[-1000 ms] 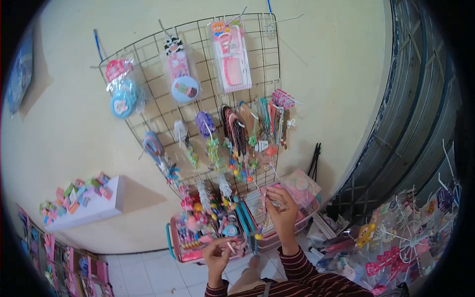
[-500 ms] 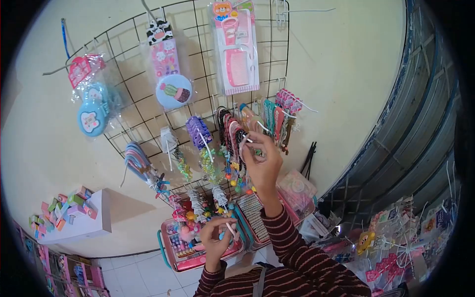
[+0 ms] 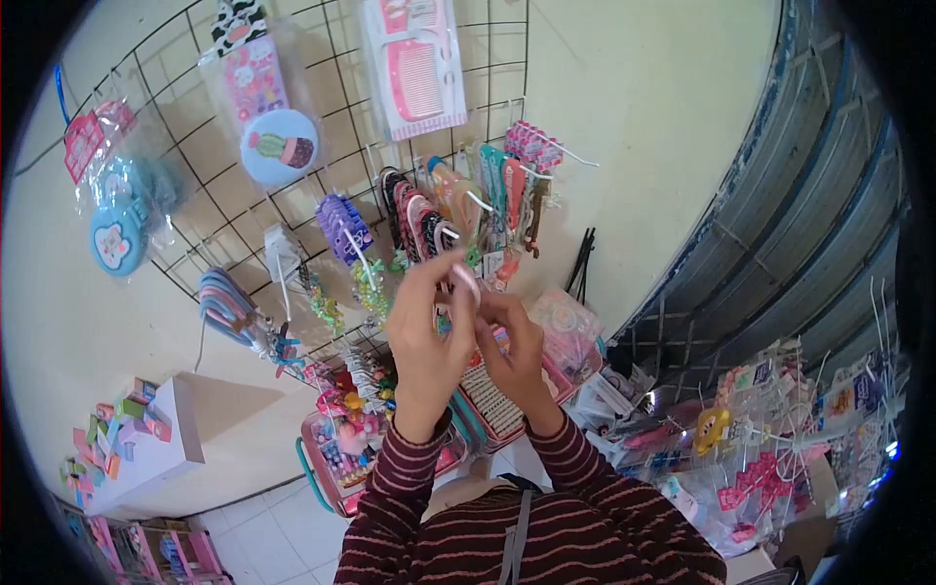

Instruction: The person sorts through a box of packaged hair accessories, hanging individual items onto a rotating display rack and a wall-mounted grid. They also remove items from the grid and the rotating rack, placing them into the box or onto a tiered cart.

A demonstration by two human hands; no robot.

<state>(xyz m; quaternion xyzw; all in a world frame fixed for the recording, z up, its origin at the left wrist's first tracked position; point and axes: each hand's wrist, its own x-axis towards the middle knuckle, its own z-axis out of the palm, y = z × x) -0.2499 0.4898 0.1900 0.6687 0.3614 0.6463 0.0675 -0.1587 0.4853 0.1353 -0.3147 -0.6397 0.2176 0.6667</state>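
Both arms wear long maroon sleeves (image 3: 409, 478) with thin pale stripes, cuffs ribbed.

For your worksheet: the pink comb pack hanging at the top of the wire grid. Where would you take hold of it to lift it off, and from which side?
Grip the pink comb pack by its lower edge, coming from the front. It hangs flat against the wire grid, so only the front face and edges are free. Its top runs out of view, so the hook cannot be seen. Both the left hand and right hand are busy lower down.

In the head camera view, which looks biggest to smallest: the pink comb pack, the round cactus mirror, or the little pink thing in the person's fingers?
1. Pink comb pack, cut off by the picture's top edge.
2. Round cactus mirror.
3. Pink piece pinched by the left hand and right hand; it sits nearer the camera, yet looks smallest.
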